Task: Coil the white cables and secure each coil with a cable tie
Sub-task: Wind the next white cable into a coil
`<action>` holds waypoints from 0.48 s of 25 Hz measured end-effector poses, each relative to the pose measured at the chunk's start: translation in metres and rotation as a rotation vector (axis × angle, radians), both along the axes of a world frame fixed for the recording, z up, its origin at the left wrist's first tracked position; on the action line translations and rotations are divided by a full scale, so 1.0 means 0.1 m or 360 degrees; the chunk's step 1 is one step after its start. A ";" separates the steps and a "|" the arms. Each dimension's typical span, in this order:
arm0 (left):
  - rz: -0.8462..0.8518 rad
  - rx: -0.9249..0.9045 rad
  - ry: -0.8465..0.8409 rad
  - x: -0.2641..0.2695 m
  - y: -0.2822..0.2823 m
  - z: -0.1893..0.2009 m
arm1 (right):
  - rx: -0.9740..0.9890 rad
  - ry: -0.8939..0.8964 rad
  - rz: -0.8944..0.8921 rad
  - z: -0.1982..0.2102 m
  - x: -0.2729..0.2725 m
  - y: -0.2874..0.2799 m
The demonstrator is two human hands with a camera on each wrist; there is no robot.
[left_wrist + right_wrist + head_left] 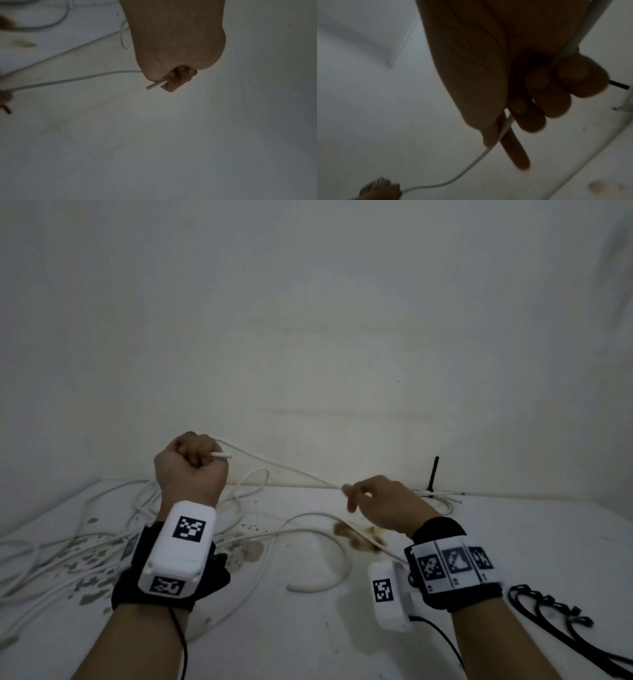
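Observation:
My left hand (195, 457) is a raised fist gripping a white cable (284, 469) near its cut end (222, 455), which pokes out to the right; the same cable end (156, 85) sticks out of my left hand (176, 78) in the left wrist view. From there the cable stretches right and down to my right hand (356, 494), whose thumb and fingers pinch it. In the right wrist view the white cable (471, 165) runs through my right hand (505, 121) under the curled fingers (547, 92). More white cable (318, 553) loops on the table below.
A tangle of white cables (68, 549) lies at the left on the stained white table (513, 542). Black cable ties (555, 611) lie at the right front. A black upright stick (435, 474) stands by the back wall. Brown stains (356, 537) mark the middle.

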State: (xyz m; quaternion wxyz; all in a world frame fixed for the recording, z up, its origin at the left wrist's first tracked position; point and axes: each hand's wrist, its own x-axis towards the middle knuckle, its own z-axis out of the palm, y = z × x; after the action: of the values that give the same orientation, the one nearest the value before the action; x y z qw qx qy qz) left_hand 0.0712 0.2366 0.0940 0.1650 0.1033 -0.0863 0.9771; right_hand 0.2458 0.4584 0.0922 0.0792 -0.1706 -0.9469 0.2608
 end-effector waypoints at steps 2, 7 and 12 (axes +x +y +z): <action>0.0164 -0.0149 0.0043 0.01 -0.03 0.05 | 0.0216 -0.0306 0.0200 0.05 0.03 -0.19; 0.0239 -0.1239 0.0384 0.18 0.31 0.07 | 0.0421 -0.0348 0.0645 0.33 0.18 -0.63; -0.0006 -0.2652 0.1697 0.74 0.56 0.05 | 0.0454 0.0204 0.0497 0.57 0.31 -0.59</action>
State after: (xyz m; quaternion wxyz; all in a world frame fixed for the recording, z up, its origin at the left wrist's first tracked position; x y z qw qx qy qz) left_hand 0.1454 0.2923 0.0993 0.2037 0.3804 0.7143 0.5509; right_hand 0.2768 0.3994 0.1489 0.1211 0.0080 -0.9822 0.1437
